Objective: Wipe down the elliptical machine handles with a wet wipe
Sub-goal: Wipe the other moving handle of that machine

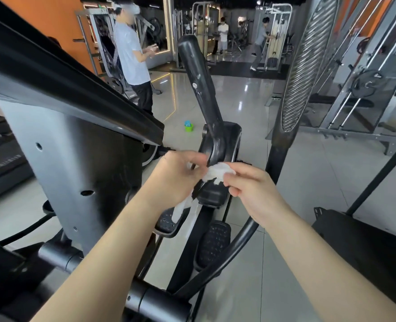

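The elliptical machine (59,147) is filling the left half of the view, its grey side panel and black top rail running off the left and top edges, so its full shape is cut off. The tiled floor (308,182) is spreading behind it, shining with reflections. A weight rack (366,84) is standing on the right, clipped by the frame edge. A ribbed handle (301,73) is rising right of centre, its top going out of view. A black handle (199,82), scuffed with pale marks, is rising in the middle and joining a dark pivot housing (227,140), whose lower part the hands are covering. A person in a pale shirt (131,56) is standing behind the machine, legs partly hidden by it. Below, a studded pedal (213,245) is showing, and a second pedal (168,223) is lying half hidden behind a forearm.

Both forearms are reaching in from the bottom edge. The left hand (180,177) is curling its fingers round one end of the wet wipe (218,171), its fingertips blurred. The right hand (250,189) is pinching the other end between thumb and fingers. The wipe is sitting bunched between the two hands at the foot of the black handle; whether it is touching the handle is hard to tell. A pale strip is hanging blurred below the left hand. A small green cup (188,127) is sitting on the floor beyond the housing
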A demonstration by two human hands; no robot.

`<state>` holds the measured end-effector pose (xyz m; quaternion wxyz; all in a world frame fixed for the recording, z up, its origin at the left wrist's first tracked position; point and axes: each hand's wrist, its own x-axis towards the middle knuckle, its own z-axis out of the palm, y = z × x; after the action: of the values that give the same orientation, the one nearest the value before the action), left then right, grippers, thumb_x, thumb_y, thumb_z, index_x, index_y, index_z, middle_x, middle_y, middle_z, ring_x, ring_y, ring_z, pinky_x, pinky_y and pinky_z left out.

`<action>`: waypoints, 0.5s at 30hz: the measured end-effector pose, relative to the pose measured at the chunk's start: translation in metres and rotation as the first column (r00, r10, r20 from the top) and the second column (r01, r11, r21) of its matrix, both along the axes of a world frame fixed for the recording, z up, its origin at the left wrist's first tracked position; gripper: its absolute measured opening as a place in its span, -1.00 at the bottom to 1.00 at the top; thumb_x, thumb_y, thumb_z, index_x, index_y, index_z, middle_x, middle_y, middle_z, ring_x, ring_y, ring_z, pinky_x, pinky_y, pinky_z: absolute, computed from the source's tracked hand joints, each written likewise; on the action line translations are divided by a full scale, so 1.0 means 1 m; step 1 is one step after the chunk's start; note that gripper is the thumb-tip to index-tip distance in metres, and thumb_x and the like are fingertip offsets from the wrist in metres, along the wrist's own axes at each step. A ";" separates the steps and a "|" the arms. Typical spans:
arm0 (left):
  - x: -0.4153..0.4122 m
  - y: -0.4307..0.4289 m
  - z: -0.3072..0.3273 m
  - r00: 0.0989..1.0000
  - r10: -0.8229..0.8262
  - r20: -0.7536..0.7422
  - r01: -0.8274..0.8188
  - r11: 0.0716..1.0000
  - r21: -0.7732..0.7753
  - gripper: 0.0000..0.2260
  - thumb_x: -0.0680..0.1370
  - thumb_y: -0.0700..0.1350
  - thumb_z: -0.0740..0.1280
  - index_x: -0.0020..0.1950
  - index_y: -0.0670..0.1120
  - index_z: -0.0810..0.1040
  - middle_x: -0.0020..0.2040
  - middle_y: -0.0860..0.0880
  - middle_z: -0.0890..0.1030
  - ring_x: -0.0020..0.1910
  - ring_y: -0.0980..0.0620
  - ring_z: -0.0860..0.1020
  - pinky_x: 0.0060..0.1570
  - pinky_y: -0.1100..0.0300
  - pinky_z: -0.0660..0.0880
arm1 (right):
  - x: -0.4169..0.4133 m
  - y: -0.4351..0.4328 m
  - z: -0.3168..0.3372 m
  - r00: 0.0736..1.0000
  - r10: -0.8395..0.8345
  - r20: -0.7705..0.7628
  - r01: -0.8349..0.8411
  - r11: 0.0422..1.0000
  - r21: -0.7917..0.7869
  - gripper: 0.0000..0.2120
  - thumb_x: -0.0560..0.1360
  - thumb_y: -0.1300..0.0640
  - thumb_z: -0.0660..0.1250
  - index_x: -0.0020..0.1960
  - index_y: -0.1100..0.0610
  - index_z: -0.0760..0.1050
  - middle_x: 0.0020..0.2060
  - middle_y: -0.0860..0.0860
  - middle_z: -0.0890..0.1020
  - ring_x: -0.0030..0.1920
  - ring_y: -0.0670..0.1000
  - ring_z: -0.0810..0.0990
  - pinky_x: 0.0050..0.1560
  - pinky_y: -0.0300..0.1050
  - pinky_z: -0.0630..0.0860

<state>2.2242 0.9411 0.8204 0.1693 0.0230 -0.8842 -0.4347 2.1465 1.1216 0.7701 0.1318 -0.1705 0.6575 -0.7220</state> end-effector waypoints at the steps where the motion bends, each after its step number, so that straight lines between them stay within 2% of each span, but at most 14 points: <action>1: 0.003 0.001 -0.002 1.000 0.009 0.018 -0.010 1.000 0.012 -0.91 0.61 -0.17 0.42 0.01 -0.04 0.73 -0.18 0.12 0.70 -0.21 0.12 0.64 -0.22 0.41 0.50 | 0.003 0.001 -0.001 1.000 -0.001 0.026 0.002 0.999 -0.036 -0.74 0.57 0.37 0.38 0.15 0.12 0.71 -0.21 0.09 0.62 -0.20 0.06 0.46 -0.21 -0.09 0.34; 3: 0.009 0.005 -0.007 1.000 -0.010 0.027 0.009 1.000 0.022 -0.90 0.61 -0.13 0.43 0.06 0.00 0.73 -0.40 0.26 0.59 -0.48 0.21 0.51 -0.47 0.45 0.33 | 0.011 -0.001 -0.001 0.996 -0.014 0.086 0.024 0.993 -0.113 -0.79 0.56 0.39 0.40 0.16 0.21 0.64 -0.22 0.13 0.65 -0.20 0.08 0.51 -0.25 -0.10 0.37; 4: 0.011 0.007 -0.009 1.000 -0.024 0.020 0.024 0.999 0.025 -0.91 0.61 -0.13 0.43 0.05 -0.01 0.74 -0.46 0.30 0.53 -0.53 0.25 0.44 -0.48 0.48 0.28 | 0.015 -0.003 -0.001 0.993 -0.022 0.114 0.038 0.989 -0.140 -0.82 0.56 0.39 0.40 0.15 0.25 0.59 -0.24 0.14 0.66 -0.20 0.09 0.54 -0.25 -0.10 0.39; 6: 0.013 0.011 -0.011 0.999 -0.042 -0.001 0.042 0.998 0.048 -0.92 0.61 -0.12 0.44 0.01 -0.03 0.74 -0.47 0.34 0.52 -0.54 0.28 0.41 -0.46 0.50 0.28 | 0.021 -0.007 0.000 0.992 -0.040 0.124 0.058 0.988 -0.141 -0.89 0.57 0.37 0.40 0.10 0.29 0.57 -0.23 0.14 0.70 -0.19 0.09 0.63 -0.17 -0.06 0.47; 9: 0.014 0.013 -0.013 0.999 -0.033 -0.025 0.034 0.998 0.052 -0.92 0.60 -0.21 0.43 -0.01 -0.13 0.74 -0.53 0.35 0.47 -0.54 0.35 0.43 -0.44 0.55 0.29 | 0.026 -0.013 0.000 0.989 -0.011 0.146 0.038 0.982 -0.183 -0.88 0.62 0.27 0.37 0.10 0.26 0.67 -0.04 0.20 0.74 0.03 0.16 0.72 0.16 0.05 0.59; 11: 0.014 0.013 -0.012 0.999 -0.016 -0.028 0.017 0.999 0.047 -0.91 0.60 -0.24 0.42 -0.02 -0.16 0.74 -0.51 0.36 0.49 -0.52 0.39 0.45 -0.43 0.57 0.29 | 0.030 -0.016 -0.001 0.990 0.022 0.141 0.005 0.982 -0.190 -0.82 0.61 0.21 0.40 0.17 0.23 0.69 -0.04 0.18 0.74 0.10 0.16 0.70 0.31 0.13 0.58; 13: 0.013 0.008 -0.012 1.000 -0.006 -0.015 0.007 0.997 0.073 -0.89 0.62 -0.24 0.41 -0.01 -0.14 0.75 -0.49 0.33 0.52 -0.53 0.34 0.45 -0.45 0.55 0.29 | 0.030 -0.020 0.001 0.998 -0.041 0.040 0.044 0.996 -0.079 -0.81 0.56 0.22 0.47 0.17 0.12 0.72 -0.15 0.08 0.71 -0.02 0.07 0.68 0.31 0.16 0.59; 15: 0.013 0.002 -0.011 1.000 0.023 0.011 -0.024 0.998 0.054 -0.88 0.62 -0.21 0.41 0.04 -0.08 0.75 -0.45 0.35 0.54 -0.50 0.34 0.48 -0.45 0.55 0.31 | 0.019 -0.021 0.012 0.964 -0.145 -0.224 0.161 0.985 0.056 -0.82 0.53 0.20 0.49 0.08 -0.02 0.75 -0.15 -0.09 0.73 -0.06 -0.06 0.67 0.23 0.03 0.61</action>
<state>2.2368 0.9430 0.8094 0.1693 0.0403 -0.8725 -0.4565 2.1657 1.1004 0.7817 0.0085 -0.1927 0.7052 -0.6822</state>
